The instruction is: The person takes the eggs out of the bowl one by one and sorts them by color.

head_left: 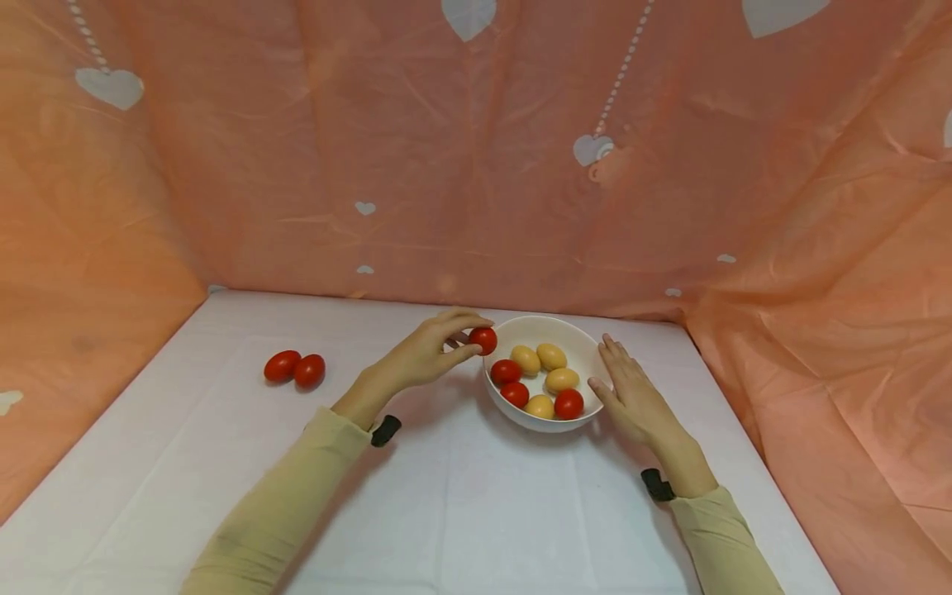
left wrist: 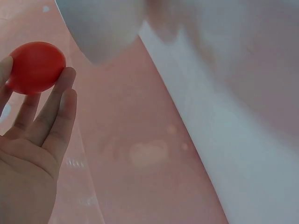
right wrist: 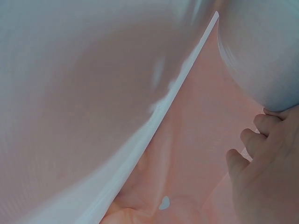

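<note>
Left hand [head_left: 435, 349]: gripping one red egg-shaped piece [head_left: 483, 340] between thumb and fingertips; in the head view partly hiding its own lower fingers, in the left wrist view cut off by the picture's left side.
Right hand [head_left: 632, 401]: opened, with fingers almost straight and thumb apart, placed along the right side of the bowl [head_left: 546, 329]; in the right wrist view seen only from the back, thumb out of sight, fingertips apparently touching the outer wall.
Hard to make out: inside of the bowl, hidden by its wall in both wrist views; also one blurred brownish patch [left wrist: 163, 21] beside the bowl in the left wrist view, impossible to name surely.
Gripped piece: plain red, smooth, a little shiny, oval; held at the left rim of the bowl, touching or not impossible to tell.
Bowl: white, round, near the back edge of the table [head_left: 416, 512], right of the middle; containing four yellow pieces [head_left: 561, 380] and three red pieces [head_left: 568, 404].
Two loose red pieces [head_left: 283, 366]: lying side by side, toward the back left corner of the table.
Sleeves [head_left: 275, 512]: light, cut off below.
</note>
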`<move>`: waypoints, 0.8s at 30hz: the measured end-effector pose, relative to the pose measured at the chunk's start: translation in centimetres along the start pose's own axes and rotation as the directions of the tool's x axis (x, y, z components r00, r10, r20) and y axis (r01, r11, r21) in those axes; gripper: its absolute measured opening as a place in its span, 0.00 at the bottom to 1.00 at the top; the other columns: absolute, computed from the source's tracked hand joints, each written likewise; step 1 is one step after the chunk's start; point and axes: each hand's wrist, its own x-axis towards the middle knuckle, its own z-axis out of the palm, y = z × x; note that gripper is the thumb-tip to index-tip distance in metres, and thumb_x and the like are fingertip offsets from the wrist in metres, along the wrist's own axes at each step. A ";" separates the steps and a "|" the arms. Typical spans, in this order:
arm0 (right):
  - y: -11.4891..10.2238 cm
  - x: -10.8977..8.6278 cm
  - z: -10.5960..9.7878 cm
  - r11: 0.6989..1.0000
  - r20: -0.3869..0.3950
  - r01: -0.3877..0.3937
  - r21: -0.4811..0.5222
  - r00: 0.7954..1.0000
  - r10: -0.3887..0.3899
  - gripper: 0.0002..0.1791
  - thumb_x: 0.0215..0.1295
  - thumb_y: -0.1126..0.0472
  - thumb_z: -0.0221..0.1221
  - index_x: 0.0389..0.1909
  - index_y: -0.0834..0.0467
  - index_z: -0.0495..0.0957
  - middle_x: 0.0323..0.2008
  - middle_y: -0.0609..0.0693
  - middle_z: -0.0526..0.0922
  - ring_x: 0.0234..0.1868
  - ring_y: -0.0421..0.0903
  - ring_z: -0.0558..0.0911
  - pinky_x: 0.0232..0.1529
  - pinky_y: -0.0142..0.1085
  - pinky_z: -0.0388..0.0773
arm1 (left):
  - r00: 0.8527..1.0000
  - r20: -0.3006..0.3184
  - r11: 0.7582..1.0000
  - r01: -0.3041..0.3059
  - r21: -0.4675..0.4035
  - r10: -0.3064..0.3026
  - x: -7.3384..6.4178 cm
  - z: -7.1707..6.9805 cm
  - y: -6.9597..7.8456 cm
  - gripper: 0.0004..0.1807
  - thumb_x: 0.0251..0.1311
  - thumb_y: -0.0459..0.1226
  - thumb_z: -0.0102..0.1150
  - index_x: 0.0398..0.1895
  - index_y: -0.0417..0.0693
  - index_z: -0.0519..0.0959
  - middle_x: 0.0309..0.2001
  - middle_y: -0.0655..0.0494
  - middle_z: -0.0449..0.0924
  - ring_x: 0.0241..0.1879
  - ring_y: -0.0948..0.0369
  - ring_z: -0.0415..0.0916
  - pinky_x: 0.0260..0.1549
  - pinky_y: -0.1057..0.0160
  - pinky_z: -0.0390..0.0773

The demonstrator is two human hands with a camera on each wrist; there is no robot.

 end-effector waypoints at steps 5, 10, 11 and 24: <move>0.1 0.0 0.0 1.000 -0.005 0.007 -0.002 1.000 -0.007 0.39 0.82 0.46 0.47 0.80 0.69 0.52 0.82 0.63 0.48 0.81 0.67 0.49 0.77 0.63 0.47 | 0.999 -0.032 1.000 0.001 0.028 0.000 -1.4 -1.4 -0.9 0.21 0.68 0.33 0.67 0.63 0.43 0.80 0.64 0.48 0.75 0.50 0.54 0.85 0.48 0.57 0.85; 0.2 0.1 0.0 1.000 0.011 -0.004 0.007 1.000 0.004 0.40 0.82 0.45 0.48 0.80 0.68 0.51 0.83 0.62 0.47 0.82 0.65 0.47 0.78 0.62 0.46 | 0.999 -0.039 0.999 0.024 0.049 -0.022 -2.9 -2.7 -1.6 0.20 0.66 0.30 0.67 0.60 0.44 0.80 0.60 0.49 0.77 0.49 0.52 0.86 0.49 0.52 0.85; 0.1 0.1 0.0 1.000 0.011 -0.003 0.008 1.000 0.003 0.40 0.82 0.45 0.48 0.80 0.69 0.51 0.83 0.63 0.47 0.82 0.65 0.47 0.78 0.62 0.46 | 0.999 -0.035 0.998 0.034 0.052 -0.032 -3.2 -3.0 -1.8 0.21 0.65 0.30 0.67 0.61 0.43 0.79 0.60 0.49 0.77 0.50 0.51 0.86 0.50 0.51 0.85; 0.0 0.1 0.0 1.000 0.027 -0.027 -0.001 0.999 0.027 0.41 0.82 0.44 0.47 0.81 0.67 0.50 0.83 0.61 0.46 0.82 0.64 0.46 0.78 0.62 0.44 | 0.978 0.023 0.969 0.200 0.147 -0.206 -6.3 -5.8 -3.1 0.25 0.62 0.29 0.69 0.62 0.46 0.75 0.58 0.49 0.79 0.58 0.46 0.79 0.59 0.40 0.77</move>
